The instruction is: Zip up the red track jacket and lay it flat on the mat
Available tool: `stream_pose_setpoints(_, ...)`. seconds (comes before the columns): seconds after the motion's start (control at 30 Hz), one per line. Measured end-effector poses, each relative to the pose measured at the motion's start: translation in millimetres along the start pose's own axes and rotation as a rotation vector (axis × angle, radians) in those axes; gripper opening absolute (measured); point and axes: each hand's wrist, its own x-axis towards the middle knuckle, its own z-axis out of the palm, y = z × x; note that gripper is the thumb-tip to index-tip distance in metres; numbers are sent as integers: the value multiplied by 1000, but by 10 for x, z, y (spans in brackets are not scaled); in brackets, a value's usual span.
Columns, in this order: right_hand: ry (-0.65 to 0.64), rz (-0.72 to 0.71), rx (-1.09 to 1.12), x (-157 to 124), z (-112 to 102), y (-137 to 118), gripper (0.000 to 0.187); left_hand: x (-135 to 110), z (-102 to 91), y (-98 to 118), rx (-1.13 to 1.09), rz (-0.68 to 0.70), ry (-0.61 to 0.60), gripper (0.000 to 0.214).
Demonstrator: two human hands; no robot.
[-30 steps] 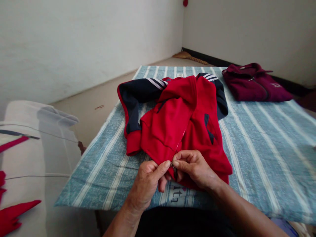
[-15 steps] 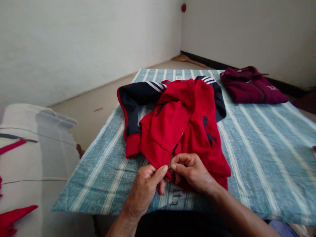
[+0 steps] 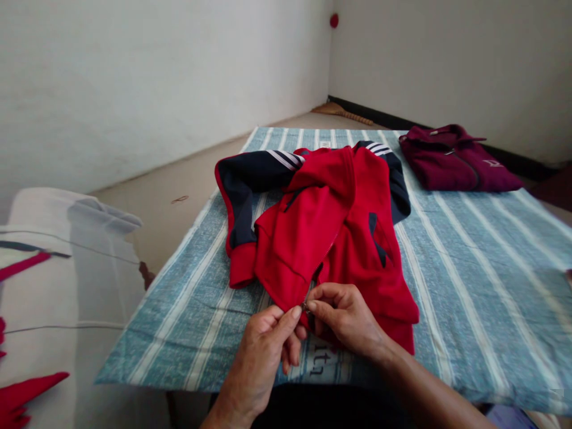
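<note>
A red jacket (image 3: 308,220) with navy sleeves and white stripes lies front up on the striped cloth, its collar away from me. Its left-lying sleeve (image 3: 241,202) is bent, with the red cuff toward me. The front zipper (image 3: 328,250) is undone along the part that shows. At the bottom hem, my left hand (image 3: 270,345) pinches one front edge by the zipper end between thumb and fingers. Close against it, my right hand (image 3: 346,313) pinches the small metal zipper slider (image 3: 305,306). Fingertips partly cover the slider and the zipper's lower end.
A folded maroon jacket (image 3: 458,161) lies at the back right of the blue striped cloth (image 3: 447,286). To the left stands a white-covered surface (image 3: 49,310) with red cloth pieces (image 3: 31,396). A broom (image 3: 342,112) lies on the floor by the far wall.
The view has shifted slightly, so everything sits a little lower in the picture. Both hands keep their pinch at the zipper's lower end, with only small finger movement.
</note>
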Motion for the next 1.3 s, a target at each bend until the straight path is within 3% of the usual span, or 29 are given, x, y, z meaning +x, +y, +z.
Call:
stream_pose_setpoints(0.47, 28, 40, 29, -18, 38, -19, 31, -49, -16, -20, 29, 15, -77, 36)
stream_pose_setpoints(0.7, 24, 16, 80, -11, 54, 12, 27, -57, 12, 22, -30, -29, -50, 31)
stream_pose_setpoints(0.8, 61, -60, 82, -36, 56, 62, 24, -67, 27, 31, -67, -30, -18, 29)
stream_pose_setpoints(1.0, 158, -310, -362, -184, 53, 112, 10, -57, 33, 25, -39, 18, -37, 28)
stream_pose_setpoints(1.17, 140, -290, -611, -229, 61, 54, 9, -53, 7, -18, 94, 117, -11, 26)
stream_pose_setpoints(1.3, 128, -255, -634, -216, 73, 22, 15, -43, -12, -4, 175, 166, -25, 25)
